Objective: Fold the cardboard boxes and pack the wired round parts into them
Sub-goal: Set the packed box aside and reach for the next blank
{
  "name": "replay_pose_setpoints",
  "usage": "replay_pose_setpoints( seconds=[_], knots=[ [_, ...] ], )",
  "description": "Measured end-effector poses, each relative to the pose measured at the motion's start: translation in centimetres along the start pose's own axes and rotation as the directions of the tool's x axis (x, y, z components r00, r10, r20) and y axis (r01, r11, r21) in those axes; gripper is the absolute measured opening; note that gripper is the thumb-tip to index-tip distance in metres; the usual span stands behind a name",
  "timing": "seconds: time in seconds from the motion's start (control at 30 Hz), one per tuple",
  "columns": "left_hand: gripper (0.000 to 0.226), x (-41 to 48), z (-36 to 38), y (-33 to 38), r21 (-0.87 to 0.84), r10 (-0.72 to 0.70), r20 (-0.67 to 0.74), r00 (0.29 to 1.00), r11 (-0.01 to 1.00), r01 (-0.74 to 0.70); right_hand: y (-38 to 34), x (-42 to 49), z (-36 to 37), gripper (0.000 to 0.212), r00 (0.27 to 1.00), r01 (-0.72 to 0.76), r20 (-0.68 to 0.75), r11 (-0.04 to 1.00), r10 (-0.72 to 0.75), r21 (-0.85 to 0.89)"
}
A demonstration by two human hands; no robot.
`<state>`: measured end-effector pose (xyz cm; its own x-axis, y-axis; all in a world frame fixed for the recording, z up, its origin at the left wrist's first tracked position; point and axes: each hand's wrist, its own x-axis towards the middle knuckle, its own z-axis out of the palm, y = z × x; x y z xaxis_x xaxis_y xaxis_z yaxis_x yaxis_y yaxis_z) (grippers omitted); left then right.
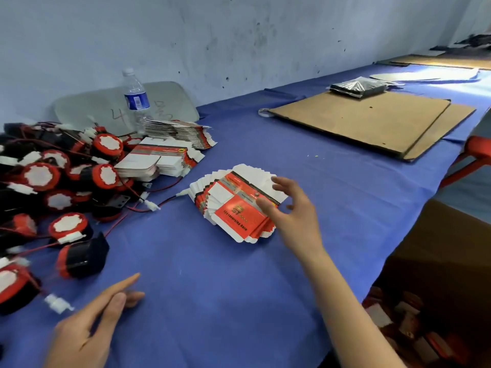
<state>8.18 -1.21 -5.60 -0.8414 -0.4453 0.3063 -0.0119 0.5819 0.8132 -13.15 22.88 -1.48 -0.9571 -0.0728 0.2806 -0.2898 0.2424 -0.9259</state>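
Left hand point(87, 322) lying nearest, fingers straight and relaxed on blue table cloth point(212, 301), holding nothing, probably free to help with folding. Right hand point(295, 211) reaching over fanned stack of flat red-and-white cardboard boxes point(233, 205) in middle of table. Fingers spread apart, thumb seeming to touch top sheet, nothing clamped yet. Stack lying fanned, likely so one sheet is separating easily. Pile of red-and-black round parts with thin wires point(39, 176) lying at left, close to left hand for packing. Big brown carton point(451, 248) standing at right edge, seemingly collecting finished boxes.
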Motion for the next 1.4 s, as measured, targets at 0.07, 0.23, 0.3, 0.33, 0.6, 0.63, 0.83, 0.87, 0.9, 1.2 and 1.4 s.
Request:
replay_pose_setpoints(
  seconds=[0.07,0.23,0.3,0.33,0.6,0.63,0.83,0.87,0.9,1.2,1.4],
  knots=[
    [0.02,0.5,0.3,-0.1,0.026,-0.01,0.002,1.0,1.0,0.01,0.3,1.4,1.4,0.078,1.0,-0.027,0.004,0.966,0.029,-0.259],
    [0.03,0.3,0.6,0.9,0.052,-0.055,-0.01,0.998,0.997,0.056,1.6,4.5,0.8,0.106,0.954,-0.293,-0.001,0.931,0.3,-0.219],
    [0.031,0.3,0.6,0.9,0.02,-0.069,0.004,0.998,0.997,0.069,2.0,4.5,0.8,0.082,0.957,-0.275,-0.011,0.902,0.288,-0.334],
    [0.031,0.4,0.7,1.1,0.012,-0.07,0.01,0.998,0.997,0.07,2.2,4.5,0.8,0.069,0.964,-0.256,-0.031,0.895,0.263,-0.365],
    [0.032,0.2,0.7,1.6,0.033,-0.048,-0.005,0.999,0.998,0.048,2.0,3.8,1.2,0.072,0.98,-0.197,-0.1,0.911,0.172,-0.361],
    [0.032,0.2,0.6,1.7,0.029,-0.054,-0.001,0.999,0.998,0.054,2.0,3.7,1.2,0.071,0.98,-0.197,-0.106,0.914,0.17,-0.356],
    [0.032,0.2,0.5,1.6,0.019,-0.06,0.013,0.998,0.998,0.059,2.5,4.0,0.9,0.076,0.963,-0.266,-0.113,0.94,0.246,-0.215],
    [0.032,0.2,0.5,1.6,0.017,-0.057,0.015,0.998,0.998,0.057,2.5,4.0,0.8,0.076,0.961,-0.27,-0.121,0.942,0.249,-0.202],
    [0.032,0.2,0.5,1.7,0.017,-0.057,0.019,0.998,0.998,0.056,2.6,4.1,0.8,0.074,0.961,-0.267,-0.131,0.943,0.244,-0.199],
    [0.031,0.2,0.4,1.9,0.015,-0.066,0.028,0.997,0.998,0.065,2.5,3.9,1.2,0.06,0.968,-0.21,-0.18,0.961,0.177,-0.181],
    [0.031,0.2,0.4,1.9,0.029,-0.07,0.034,0.997,0.997,0.069,2.4,4.0,1.3,0.042,0.967,-0.172,-0.2,0.984,0.16,-0.044]
  ],
)
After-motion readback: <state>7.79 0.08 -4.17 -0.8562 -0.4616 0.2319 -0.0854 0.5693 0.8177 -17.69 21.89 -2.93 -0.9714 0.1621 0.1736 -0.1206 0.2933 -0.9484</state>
